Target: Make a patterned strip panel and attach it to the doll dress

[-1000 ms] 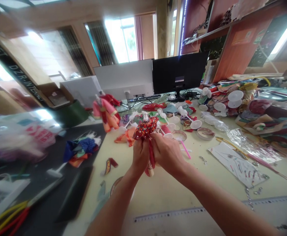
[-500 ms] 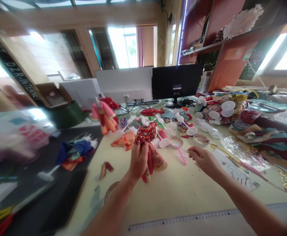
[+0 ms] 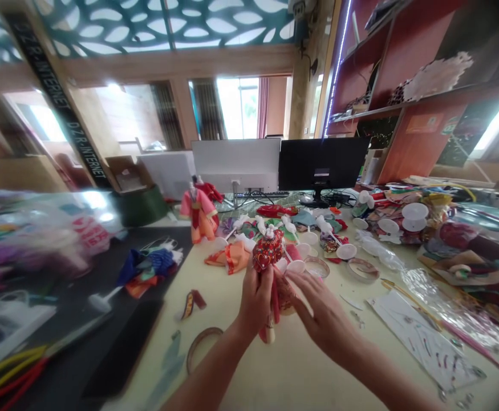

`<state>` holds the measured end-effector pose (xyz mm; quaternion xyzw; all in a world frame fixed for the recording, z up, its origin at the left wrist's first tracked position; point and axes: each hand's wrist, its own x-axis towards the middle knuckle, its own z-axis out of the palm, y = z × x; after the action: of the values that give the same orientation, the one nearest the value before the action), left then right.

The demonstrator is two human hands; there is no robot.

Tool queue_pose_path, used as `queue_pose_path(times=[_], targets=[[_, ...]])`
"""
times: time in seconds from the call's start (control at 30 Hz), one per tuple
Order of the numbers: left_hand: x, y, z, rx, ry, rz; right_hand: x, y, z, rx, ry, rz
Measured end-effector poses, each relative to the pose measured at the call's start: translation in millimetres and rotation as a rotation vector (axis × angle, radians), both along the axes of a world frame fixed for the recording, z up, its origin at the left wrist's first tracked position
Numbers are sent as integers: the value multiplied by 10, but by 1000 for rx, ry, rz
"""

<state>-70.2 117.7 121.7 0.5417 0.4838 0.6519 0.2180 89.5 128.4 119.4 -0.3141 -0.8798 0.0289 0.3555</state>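
A small doll figure in a red patterned dress (image 3: 268, 248) stands upright over the table, its long skirt hanging down. My left hand (image 3: 253, 297) is closed around its waist from the left. My right hand (image 3: 324, 311) lies alongside the skirt, fingers stretched out and pointing at it. Whether those fingertips press on the cloth I cannot tell. Just right of that hand, a thin whitish strip (image 3: 352, 302) lies on the table. Behind the doll are an orange cloth piece (image 3: 227, 257) and a roll of tape (image 3: 316, 266).
Several white doll stands (image 3: 346, 252) and garments crowd the table's back. A dressed doll form (image 3: 198, 211) stands left, before two monitors (image 3: 324, 165). A card with small jewellery pieces (image 3: 424, 337) and crinkled plastic lie right. A tape ring (image 3: 191, 357) is near my left forearm.
My right hand has come left from the open table to the doll's skirt, its fingers now extended. My left hand keeps its hold on the doll. The head view has tilted up and shifted left.
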Motion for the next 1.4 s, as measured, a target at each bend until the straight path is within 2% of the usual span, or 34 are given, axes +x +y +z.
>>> queue_pose_path(times=[0.03, 0.1, 0.23, 0.43, 0.57, 0.7, 0.87, 1.0, 1.17, 1.4], targets=[[-2, -26, 3, -5, -19, -23, -111, -52, 39, 7, 14, 48], [-6, -94, 4, -29, -79, -103, -273, -102, 70, 4, 62, 59], [19, -256, -36, -103, -182, -240, -424, -52, 2, -89, 170, 20], [98, -406, -137, -97, -30, -125, -486, 126, -55, -532, 376, 53], [41, -368, -139, -54, -36, -22, -408, 244, 21, -662, 409, 183], [-64, -265, -58, -55, -49, 83, -343, 315, 69, -774, 457, 314], [-123, -180, 55, -127, -29, -41, -347, 350, 66, -851, 500, 402], [-110, -161, 51, -97, -5, -40, -350, 341, 82, -872, 520, 433], [-107, -158, 26, -54, 92, 47, -342, 318, 80, -860, 547, 393], [-198, -180, 56, -110, 81, 15, -263, 306, 41, -869, 653, 289]])
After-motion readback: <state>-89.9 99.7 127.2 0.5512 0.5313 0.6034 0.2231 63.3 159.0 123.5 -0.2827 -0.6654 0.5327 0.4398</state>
